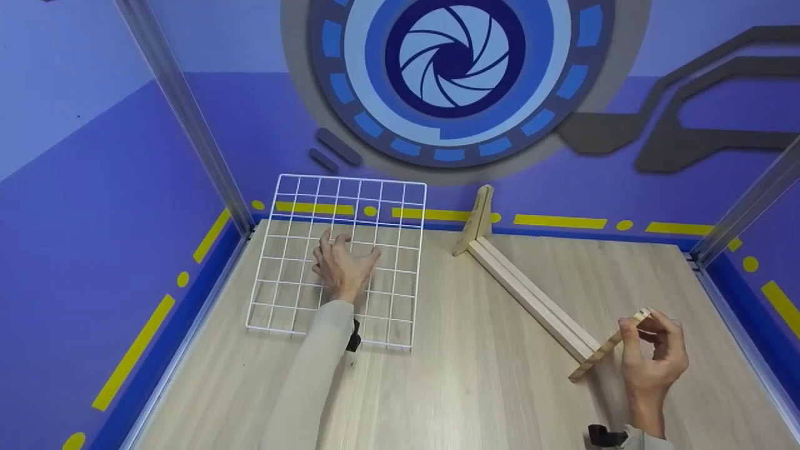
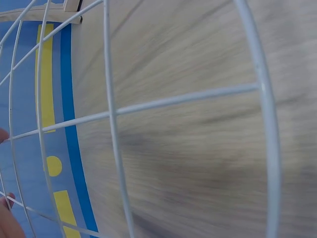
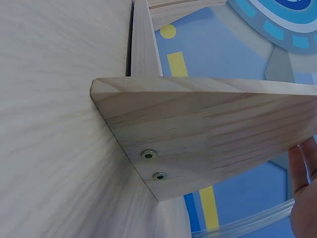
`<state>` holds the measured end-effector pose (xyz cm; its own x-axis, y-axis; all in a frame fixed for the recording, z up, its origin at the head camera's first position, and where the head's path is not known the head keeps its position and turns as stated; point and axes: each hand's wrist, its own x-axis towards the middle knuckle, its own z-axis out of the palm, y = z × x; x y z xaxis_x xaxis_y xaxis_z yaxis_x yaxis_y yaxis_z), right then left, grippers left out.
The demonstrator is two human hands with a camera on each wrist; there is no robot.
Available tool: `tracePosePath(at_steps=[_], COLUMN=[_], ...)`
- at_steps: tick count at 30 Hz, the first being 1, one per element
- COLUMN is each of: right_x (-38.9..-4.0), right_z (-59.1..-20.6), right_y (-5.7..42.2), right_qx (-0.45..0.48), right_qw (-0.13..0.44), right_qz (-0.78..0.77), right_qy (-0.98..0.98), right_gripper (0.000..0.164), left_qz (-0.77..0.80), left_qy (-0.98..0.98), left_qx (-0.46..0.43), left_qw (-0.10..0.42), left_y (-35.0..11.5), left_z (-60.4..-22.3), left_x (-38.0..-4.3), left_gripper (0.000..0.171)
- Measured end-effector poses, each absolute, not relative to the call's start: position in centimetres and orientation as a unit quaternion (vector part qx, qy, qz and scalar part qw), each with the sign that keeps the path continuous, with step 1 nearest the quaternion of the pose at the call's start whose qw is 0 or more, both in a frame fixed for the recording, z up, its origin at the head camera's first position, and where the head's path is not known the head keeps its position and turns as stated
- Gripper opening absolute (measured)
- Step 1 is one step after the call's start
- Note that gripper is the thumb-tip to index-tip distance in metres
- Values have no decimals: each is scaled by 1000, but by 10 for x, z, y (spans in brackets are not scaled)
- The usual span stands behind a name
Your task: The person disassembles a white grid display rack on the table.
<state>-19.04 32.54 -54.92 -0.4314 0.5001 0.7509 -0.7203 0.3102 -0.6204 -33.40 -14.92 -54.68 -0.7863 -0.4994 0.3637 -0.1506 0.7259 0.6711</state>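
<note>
A pale wood-grain tabletop (image 1: pixel 475 387) lay before a blue-purple wall (image 1: pixel 237 125) printed with a large aperture graphic (image 1: pixel 453 59) and yellow dashes, with a metal post (image 1: pixel 187 119) at the left corner. On the left half, a white wire grid panel (image 2: pixel 113 112) stood out at a tilt, its far edge overlapping the wall in the head view; whether its near edge touched the tabletop could not be told. The left hand (image 1: pixel 342 265) gripped the panel near its middle, fingers spread apart and bent at the wires. To the right, a wooden stand lay diagonally, its two parallel rails (image 1: pixel 534 300) joining a far end piece (image 1: pixel 478 222), near the wall, to a near end piece (image 3: pixel 208 134). Two hex-socket bolts (image 3: pixel 148 154) showed in the near piece's outer face, close to where its edge met the tabletop. The right hand (image 1: pixel 656 350) pinched that piece's raised tip between thumb and fingers.
</note>
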Motion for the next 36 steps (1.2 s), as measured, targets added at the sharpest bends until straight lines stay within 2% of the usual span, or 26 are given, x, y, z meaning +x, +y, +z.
tracePosePath(at_steps=[36], right_x=[-190], right_z=[-549], right_y=[325], right_qx=[93], right_qw=[520], right_qz=[581], right_qy=[-619], right_gripper=[38], left_qz=[-313], left_qy=[-903], left_qx=[196], left_qw=[218], left_y=[-165], left_z=[-575], left_x=[-336], left_gripper=[68])
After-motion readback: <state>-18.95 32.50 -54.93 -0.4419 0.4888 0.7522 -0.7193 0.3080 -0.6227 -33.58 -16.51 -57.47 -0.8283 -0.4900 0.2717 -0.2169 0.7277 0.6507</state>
